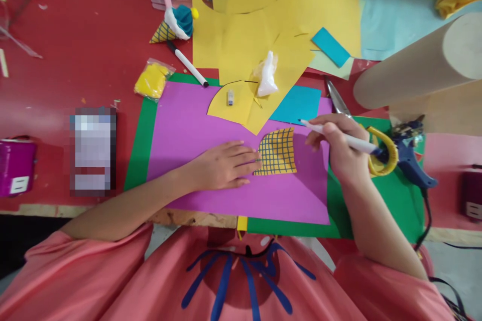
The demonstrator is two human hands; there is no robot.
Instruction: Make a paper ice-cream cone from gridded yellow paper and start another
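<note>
Your left hand (226, 165) lies flat, fingers loosely spread and grasping nothing, its fingertips at the left edge of the yellow paper piece with a dark criss-cross grid (278, 153), which sits at the centre of the frame on the purple rectangular sheet (196, 125). With so light a hold, the piece could skid or curl under pen pressure. Your right hand (342, 148) pinches the slim white marker (357, 144); its bare tip, close to the bright blue paper sheet (299, 103), could leave a stray stroke if your wrist dips. Lines might smear if wet; you cannot tell here.
</note>
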